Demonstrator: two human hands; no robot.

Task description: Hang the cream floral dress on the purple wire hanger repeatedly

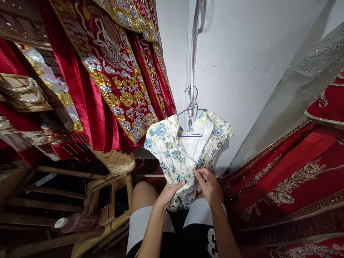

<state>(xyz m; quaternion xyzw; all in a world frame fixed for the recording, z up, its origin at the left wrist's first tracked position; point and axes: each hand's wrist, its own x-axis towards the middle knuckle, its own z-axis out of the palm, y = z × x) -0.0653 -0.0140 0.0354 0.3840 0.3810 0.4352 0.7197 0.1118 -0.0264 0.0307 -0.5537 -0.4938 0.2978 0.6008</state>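
Note:
A cream dress with blue and green flowers (185, 150) hangs on a purple wire hanger (191, 107) against the white wall. My left hand (169, 193) grips the bunched lower cloth from the left, fingers wrapped round it. Just to the right, my right hand (211, 186) pinches the same fabric near the front seam. Both hands are at the dress's lower part, above my knees.
Red garments with gold and silver embroidery (113, 71) hang at the left, and more red embroidered cloth (290, 179) lies at the right. A wooden chair (113, 200) with two dark phones and a pink bottle (75, 222) stands lower left. A white wall (242, 53) is behind.

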